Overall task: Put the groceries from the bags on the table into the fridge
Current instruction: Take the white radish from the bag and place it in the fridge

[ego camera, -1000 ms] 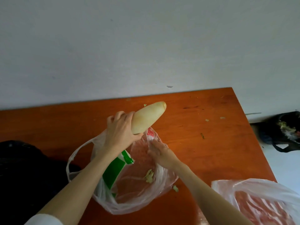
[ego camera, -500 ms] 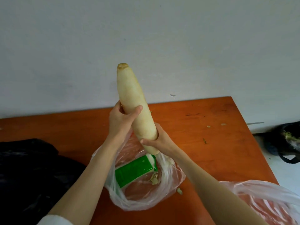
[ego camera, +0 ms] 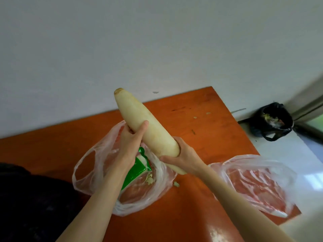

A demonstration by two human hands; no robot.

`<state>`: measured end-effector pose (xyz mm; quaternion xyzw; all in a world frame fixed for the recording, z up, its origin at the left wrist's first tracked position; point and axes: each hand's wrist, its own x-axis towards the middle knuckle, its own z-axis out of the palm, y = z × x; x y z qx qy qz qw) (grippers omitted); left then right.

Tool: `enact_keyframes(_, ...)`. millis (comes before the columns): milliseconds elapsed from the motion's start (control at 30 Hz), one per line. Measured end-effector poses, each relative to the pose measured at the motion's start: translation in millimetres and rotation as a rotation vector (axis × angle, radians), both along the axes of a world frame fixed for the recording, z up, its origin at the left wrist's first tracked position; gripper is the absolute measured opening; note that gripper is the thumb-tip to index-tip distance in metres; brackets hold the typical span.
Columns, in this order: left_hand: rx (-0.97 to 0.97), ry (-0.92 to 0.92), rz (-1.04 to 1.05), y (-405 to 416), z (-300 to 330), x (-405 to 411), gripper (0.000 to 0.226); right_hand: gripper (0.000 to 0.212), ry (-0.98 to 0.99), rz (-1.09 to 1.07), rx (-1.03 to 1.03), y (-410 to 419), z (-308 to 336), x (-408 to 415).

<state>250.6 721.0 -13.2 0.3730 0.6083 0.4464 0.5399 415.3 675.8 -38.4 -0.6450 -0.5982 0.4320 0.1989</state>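
Observation:
A long white radish (ego camera: 139, 124) is held tilted above the orange table (ego camera: 201, 133), its stem end up and to the left. My left hand (ego camera: 130, 142) grips its middle and my right hand (ego camera: 181, 154) grips its lower end. Under the hands lies an open clear plastic bag (ego camera: 97, 163) with a green and white package (ego camera: 135, 170) and some vegetable scraps inside. A second clear plastic bag (ego camera: 258, 182) lies at the table's right edge.
A black bag (ego camera: 26, 203) covers the table's left front. On the floor at the right stands a black bin bag (ego camera: 271, 121) with waste in it. A white wall (ego camera: 157, 41) runs behind the table. Small scraps dot the tabletop.
The radish came out of the bag and rose. My right hand moved from the bag's rim onto the radish's lower end. The view swung left, showing more of the right bag.

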Motion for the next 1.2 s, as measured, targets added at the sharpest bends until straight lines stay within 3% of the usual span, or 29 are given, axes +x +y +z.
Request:
enact_keyframes(200, -0.040, -0.092, -0.132, -40, -4, 48, 0.054, 0.073, -0.111, -0.111, 0.005, -64, 8, 43)
enact_keyframes(367, -0.133, -0.148, -0.250, -88, -4, 87, 0.057, 0.068, -0.049, -0.213, 0.031, -135, 9, 69)
enact_keyframes(500, -0.065, -0.083, -0.386, -139, 3, 126, 0.056, 0.073, -0.060, -0.352, -0.013, -204, 16, 95)
enact_keyframes(700, -0.034, -0.119, -0.601, -258, 18, 197, 0.062, 0.071, -0.069, -0.577, -0.039, -345, 36, 140)
enact_keyframes(867, 0.061, -0.182, -0.802, -374, 44, 256, 0.043, 0.071, -0.062, -0.807, 0.006, -480, 61, 177)
enact_keyframes(1067, 0.101, -0.210, -1.109, -502, 71, 330, 0.064, 0.068, -0.061, -1.115, 0.123, -626, 86, 211)
enact_keyframes(1200, 0.170, -0.206, -1.348, -569, 89, 388, 0.063, 0.069, -0.071, -1.324, 0.199, -702, 93, 237)
